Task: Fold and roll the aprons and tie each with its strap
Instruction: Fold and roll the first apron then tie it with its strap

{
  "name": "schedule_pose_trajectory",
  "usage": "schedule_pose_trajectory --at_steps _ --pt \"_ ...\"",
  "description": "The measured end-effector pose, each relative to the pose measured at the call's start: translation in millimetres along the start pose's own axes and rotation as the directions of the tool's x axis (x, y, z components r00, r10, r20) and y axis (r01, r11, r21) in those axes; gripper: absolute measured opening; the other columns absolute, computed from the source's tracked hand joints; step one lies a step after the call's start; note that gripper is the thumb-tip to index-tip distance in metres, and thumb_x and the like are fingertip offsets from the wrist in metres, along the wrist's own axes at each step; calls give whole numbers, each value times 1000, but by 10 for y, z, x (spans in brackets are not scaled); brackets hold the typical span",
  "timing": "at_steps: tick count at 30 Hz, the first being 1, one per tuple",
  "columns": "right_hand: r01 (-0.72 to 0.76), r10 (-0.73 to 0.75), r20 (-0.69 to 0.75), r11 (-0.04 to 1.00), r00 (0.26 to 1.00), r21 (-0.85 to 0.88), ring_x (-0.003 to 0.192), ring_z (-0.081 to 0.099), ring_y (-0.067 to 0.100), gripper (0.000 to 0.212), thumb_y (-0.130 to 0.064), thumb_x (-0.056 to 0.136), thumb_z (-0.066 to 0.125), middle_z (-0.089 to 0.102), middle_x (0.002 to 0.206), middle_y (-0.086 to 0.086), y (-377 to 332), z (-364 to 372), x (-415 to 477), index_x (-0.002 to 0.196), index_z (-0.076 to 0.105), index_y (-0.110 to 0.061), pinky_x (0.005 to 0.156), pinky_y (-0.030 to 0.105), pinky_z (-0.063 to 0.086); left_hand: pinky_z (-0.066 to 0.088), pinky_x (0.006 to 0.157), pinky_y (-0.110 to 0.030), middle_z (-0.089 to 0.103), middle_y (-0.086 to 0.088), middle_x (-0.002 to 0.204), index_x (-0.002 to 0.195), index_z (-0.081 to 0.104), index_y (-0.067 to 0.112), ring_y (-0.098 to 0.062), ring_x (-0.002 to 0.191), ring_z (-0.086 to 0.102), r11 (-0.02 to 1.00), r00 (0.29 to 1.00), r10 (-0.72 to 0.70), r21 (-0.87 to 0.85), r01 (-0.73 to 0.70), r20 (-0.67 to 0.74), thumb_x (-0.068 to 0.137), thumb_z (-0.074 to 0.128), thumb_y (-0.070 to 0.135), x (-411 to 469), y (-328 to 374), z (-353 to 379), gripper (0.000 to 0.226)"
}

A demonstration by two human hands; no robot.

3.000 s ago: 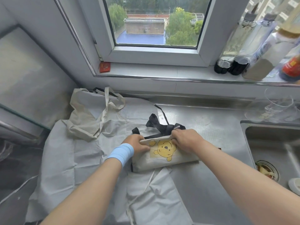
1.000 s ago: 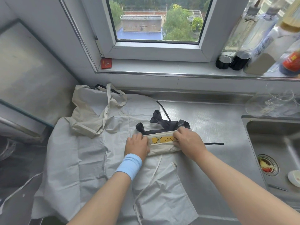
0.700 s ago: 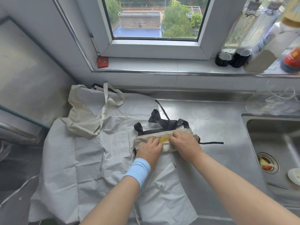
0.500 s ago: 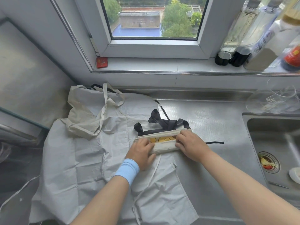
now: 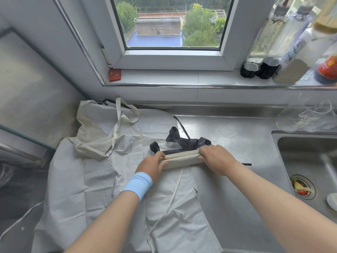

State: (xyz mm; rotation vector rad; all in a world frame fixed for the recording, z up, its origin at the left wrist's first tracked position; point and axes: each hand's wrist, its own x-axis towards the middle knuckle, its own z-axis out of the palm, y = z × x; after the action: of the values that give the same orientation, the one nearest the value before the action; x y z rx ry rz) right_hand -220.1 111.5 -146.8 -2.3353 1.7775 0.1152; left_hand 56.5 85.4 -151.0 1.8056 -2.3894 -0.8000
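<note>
Grip closed on rolled apron [image 5: 182,158] — left hand [image 5: 153,166] curled round one end, right hand [image 5: 217,159] round the other.

Matt beige cloth roll [image 5: 181,158] with dark woven straps [image 5: 184,142], on crinkled pale-grey cloth apron [image 5: 87,179], over brushed steel counter [image 5: 237,143].

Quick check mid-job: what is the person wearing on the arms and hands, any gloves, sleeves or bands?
No gloves, and no sleeves in view: both forearms are bare. The left hand has a plain light blue wristband, soft and cuff-like, around its wrist. The right hand and its wrist carry nothing; no watch or rings show.
</note>
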Motion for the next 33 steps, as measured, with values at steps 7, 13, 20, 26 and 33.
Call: schedule_pose_trajectory --at_steps 7,13,20,26,33 --pt "-122 109 -178 990 978 -68 81 52 28 15 -31 90 58 54 93 4 -41 64 150 94 55 -18 70 37 35 43 60 -35 56 -4 94 87 64 18 -28 79 56 956 969 44 293 30 -243 76 75 28 99 154 86 18" --pt "-1 8 -431 1000 902 16 78 53 27 22 -12 83 43 56 89 3 -293 207 159 90 64 -18 65 37 39 55 72 -33 66 -3 117 105 70 19 -27 94 65 872 906 413 328 -364 -91 72 36 10 100 468 313 49" --pt "60 -38 -143 987 989 149 148 24 22 57 -34 97 23 31 159 3 -172 402 69 150 39 -21 122 46 13 13 119 -39 20 -2 160 151 27 14 -19 147 21 868 941 316 362 -339 125 87 22 42 100 308 444 71" --pt "62 -69 34 983 997 172 150 -11 12 65 -42 99 37 -8 162 -9 27 325 69 157 8 -33 122 37 -6 -11 117 -27 -1 4 162 155 7 21 -14 150 0 887 942 298 319 -334 156 85 2 52 126 -32 251 77" --pt "96 -90 -47 988 995 122 147 24 28 31 -32 101 47 26 160 8 -4 207 183 127 50 -15 115 48 26 5 119 -35 19 4 160 151 25 33 -15 148 9 926 969 198 295 -235 149 94 27 52 128 118 174 60"
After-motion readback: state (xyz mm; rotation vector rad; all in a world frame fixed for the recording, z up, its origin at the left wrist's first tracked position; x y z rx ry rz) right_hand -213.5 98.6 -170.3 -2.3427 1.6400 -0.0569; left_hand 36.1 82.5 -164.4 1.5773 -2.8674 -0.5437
